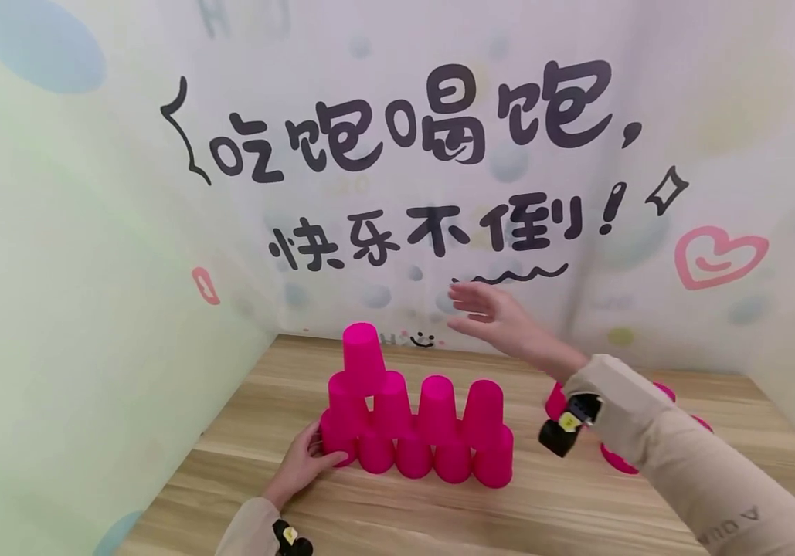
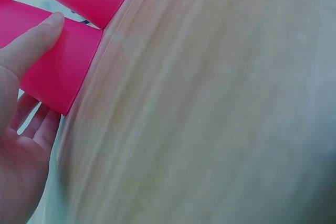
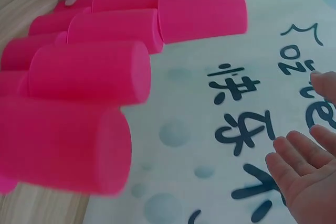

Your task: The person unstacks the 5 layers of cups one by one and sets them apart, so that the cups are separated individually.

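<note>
Upside-down bright pink plastic cups are stacked in a stepped wall on the wooden table, several in the bottom row and several in the row above. A single top cup [image 1: 364,360] stands at the left end, bridging two cups below. My left hand [image 1: 303,463] holds the leftmost bottom cup [image 1: 338,444], thumb across its near side and fingers around the outer side. In the left wrist view the thumb [image 2: 39,40] lies on that cup. My right hand [image 1: 501,320] is raised above and right of the stack, fingers extended, holding nothing; its palm shows in the right wrist view.
More pink cups [image 1: 620,459] lie to the right on the wooden table [image 1: 383,525], partly hidden behind my right forearm. A printed fabric wall [image 1: 397,185] with black lettering rises behind the table, and a pale wall [image 1: 56,309] stands on the left.
</note>
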`<state>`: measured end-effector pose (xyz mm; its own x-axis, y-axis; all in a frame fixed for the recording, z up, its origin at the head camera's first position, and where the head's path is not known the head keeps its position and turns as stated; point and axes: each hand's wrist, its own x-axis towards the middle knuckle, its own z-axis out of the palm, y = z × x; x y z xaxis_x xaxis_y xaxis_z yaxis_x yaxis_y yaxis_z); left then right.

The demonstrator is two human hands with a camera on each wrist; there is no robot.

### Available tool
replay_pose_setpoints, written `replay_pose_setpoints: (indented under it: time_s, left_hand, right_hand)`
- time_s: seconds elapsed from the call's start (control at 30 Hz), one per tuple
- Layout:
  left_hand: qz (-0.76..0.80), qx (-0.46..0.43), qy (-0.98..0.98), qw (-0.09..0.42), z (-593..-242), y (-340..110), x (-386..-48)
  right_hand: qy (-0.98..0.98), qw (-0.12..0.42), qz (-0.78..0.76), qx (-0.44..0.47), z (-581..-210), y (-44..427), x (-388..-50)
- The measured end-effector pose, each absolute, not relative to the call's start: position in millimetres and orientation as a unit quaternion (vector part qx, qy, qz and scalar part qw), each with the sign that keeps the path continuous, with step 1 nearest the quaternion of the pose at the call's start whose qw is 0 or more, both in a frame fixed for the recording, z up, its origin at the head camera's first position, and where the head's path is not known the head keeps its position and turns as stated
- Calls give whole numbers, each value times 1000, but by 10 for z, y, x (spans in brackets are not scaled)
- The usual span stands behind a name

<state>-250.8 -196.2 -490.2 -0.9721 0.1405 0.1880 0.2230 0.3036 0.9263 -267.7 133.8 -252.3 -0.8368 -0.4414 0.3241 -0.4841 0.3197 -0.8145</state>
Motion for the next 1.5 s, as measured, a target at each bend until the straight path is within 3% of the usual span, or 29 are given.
replay_pose_setpoints:
  time_s: [0.47,0.93,1.23,1.5]
  left_hand:
    - [-574,-105,-811,39,-4916,-1952,-2503]
    - [-578,-107,-808,32,-4881,-1940,-2487]
    - [-581,-101,-807,31,-4902,-1928,-2522]
    - [-575,-90,-812,35,-4905,-1930,-2527]
  right_hand:
    - [-798,-39,518,306,-2917,495,-2784]
    - [-806,-34,519,282,-3156,256,-2789]
    - [-804,-11,526,277,-2992,287,-2763]
    - [-800,5,541,259,-2682,598,-2790]
